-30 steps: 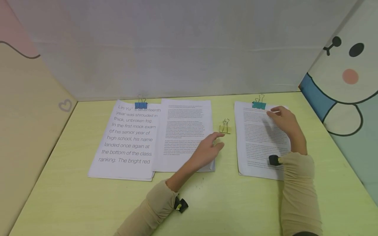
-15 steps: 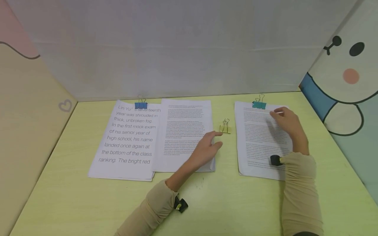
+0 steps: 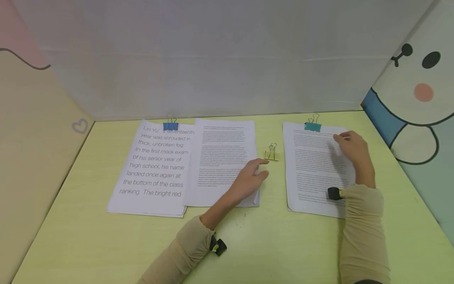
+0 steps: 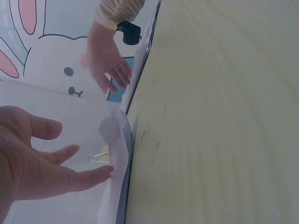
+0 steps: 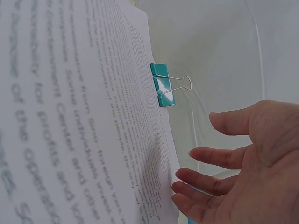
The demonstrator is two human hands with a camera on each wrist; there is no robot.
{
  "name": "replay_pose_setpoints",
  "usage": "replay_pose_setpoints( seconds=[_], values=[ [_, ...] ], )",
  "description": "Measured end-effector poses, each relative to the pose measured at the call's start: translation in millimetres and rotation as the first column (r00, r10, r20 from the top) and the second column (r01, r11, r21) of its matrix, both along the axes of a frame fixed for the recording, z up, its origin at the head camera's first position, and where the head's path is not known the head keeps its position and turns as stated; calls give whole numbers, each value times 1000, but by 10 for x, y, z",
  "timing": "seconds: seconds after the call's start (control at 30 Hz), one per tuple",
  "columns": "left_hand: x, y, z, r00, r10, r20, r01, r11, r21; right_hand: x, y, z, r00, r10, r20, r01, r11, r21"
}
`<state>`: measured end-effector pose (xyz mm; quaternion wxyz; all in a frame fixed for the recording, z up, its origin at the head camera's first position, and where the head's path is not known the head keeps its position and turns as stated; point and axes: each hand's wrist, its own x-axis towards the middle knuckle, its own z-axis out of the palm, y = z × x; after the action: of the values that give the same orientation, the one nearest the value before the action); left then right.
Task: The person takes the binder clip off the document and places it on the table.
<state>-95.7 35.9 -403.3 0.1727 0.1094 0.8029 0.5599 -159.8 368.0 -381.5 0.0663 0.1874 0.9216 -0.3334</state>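
Observation:
My left hand (image 3: 246,181) hovers over the right side of the middle paper stack (image 3: 220,157), fingers relaxed and holding nothing. Just beyond its index fingertip a yellow binder clip (image 3: 272,156) stands on the table with its wire handles up. On the right, a printed paper stack (image 3: 312,169) carries a teal binder clip (image 5: 163,85) on its top edge. Over that stack's upper right corner is my right hand (image 3: 356,150), to the right of the teal clip and apart from it. The right wrist view shows its fingers (image 5: 219,158) loosely spread with nothing between them.
At the left lies a large-print paper stack (image 3: 149,169) with a blue binder clip (image 3: 170,126) at its top; the middle stack overlaps its right edge. A pale curtain-like wall (image 3: 227,59) rises behind the light green table (image 3: 276,244), and painted walls flank both sides.
My right hand has drifted right, away from the teal binder clip toward the stack's right corner. My left hand stays nearly in place beside the yellow binder clip. The papers and clips keep their positions.

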Motion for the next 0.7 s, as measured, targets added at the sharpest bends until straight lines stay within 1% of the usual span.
replay_pose_setpoints(
  seconds=[0.1,0.43,0.7],
  values=[
    [20,12,11,1000,-10,13,9,1000,15,-1,16,-5,1000,-13,-1,13,1000,2],
    [67,45,-9,998,-42,44,41,999,23,-20,76,-30,998,-63,19,63,998,26],
    [93,82,-33,996,-61,58,59,998,34,6,109,-33,995,-97,-31,98,995,16]
  ],
)
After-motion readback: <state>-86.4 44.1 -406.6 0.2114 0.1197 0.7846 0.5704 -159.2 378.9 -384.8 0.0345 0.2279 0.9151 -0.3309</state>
